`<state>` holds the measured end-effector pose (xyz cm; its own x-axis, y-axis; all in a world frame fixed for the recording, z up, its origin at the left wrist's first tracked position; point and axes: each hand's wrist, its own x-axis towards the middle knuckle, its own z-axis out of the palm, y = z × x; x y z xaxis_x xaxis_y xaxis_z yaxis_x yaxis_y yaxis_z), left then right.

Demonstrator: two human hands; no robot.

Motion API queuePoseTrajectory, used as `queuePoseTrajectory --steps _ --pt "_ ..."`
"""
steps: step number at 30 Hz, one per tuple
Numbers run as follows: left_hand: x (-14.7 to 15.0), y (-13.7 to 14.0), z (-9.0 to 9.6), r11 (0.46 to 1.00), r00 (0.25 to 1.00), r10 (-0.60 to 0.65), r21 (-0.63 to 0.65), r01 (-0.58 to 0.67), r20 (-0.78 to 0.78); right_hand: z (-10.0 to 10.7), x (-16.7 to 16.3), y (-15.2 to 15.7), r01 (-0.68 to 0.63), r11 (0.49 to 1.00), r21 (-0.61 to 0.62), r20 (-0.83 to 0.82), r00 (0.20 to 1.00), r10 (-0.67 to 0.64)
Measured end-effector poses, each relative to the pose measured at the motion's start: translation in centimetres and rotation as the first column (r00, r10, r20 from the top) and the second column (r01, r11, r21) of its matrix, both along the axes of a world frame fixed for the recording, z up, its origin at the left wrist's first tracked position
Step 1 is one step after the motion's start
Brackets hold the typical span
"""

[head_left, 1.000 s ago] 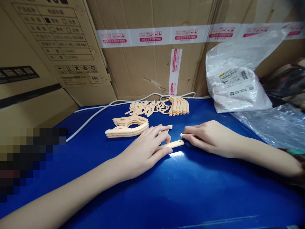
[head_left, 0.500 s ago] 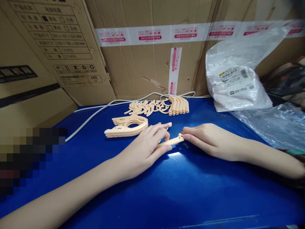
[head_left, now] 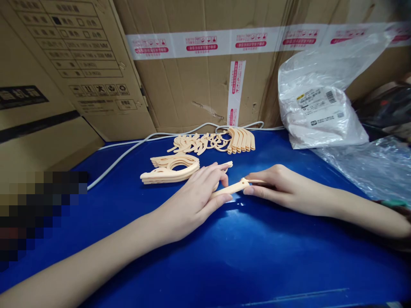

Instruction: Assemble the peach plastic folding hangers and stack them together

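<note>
1. Two bare hands meet over the work; they do not touch each other, and the parts they hold bridge the space between them.
2. Left hand (head_left: 199, 190): closed on a beige bar (head_left: 236, 187), with the thumb along the near side. The bar's holed end points toward the other hand. A second beige tip (head_left: 229, 164) projects beyond the index finger (the fingers hide whether it belongs to the same part).
3. Right hand (head_left: 285, 186): thumb and forefinger pinch a slim beige strip (head_left: 258, 182). The strip's knobbed tip sits against the holed end of the bar.
4. Beside the left hand's knuckles: a stack of beige frames (head_left: 170, 175) with a rounded opening, lying flat on the blue table (head_left: 244, 261).
5. Behind the stack: a loose heap of curved beige pieces (head_left: 201, 144). Adjoining it on the right: a row of curved beige arms (head_left: 241, 140), set side by side.
6. Rear edge: a pale cable (head_left: 150, 135), then a taped cardboard box (head_left: 186, 85).
7. Right rear: a white plastic bag (head_left: 321, 126) bearing a label, with clear film (head_left: 369, 167) next to it.
</note>
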<state>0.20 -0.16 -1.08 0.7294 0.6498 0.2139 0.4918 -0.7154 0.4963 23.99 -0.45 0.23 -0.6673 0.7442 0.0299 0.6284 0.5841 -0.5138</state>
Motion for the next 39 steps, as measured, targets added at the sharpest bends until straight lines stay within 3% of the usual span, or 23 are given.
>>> queuePoseTrajectory --steps 10,18,39 --pt "0.0 -0.1 0.5 0.999 0.994 -0.042 0.012 0.043 -0.101 -0.4 0.0 -0.4 -0.023 0.970 0.241 0.059 0.998 0.009" --pt "-0.1 0.0 0.3 0.999 0.995 -0.039 0.023 0.042 -0.091 -0.9 0.2 -0.5 -0.069 0.881 0.468 0.150 0.989 -0.003" --pt "-0.1 -0.1 0.4 0.999 0.990 -0.034 0.011 0.036 -0.136 -1.2 0.3 -0.7 -0.177 0.665 0.726 0.284 0.957 -0.056"
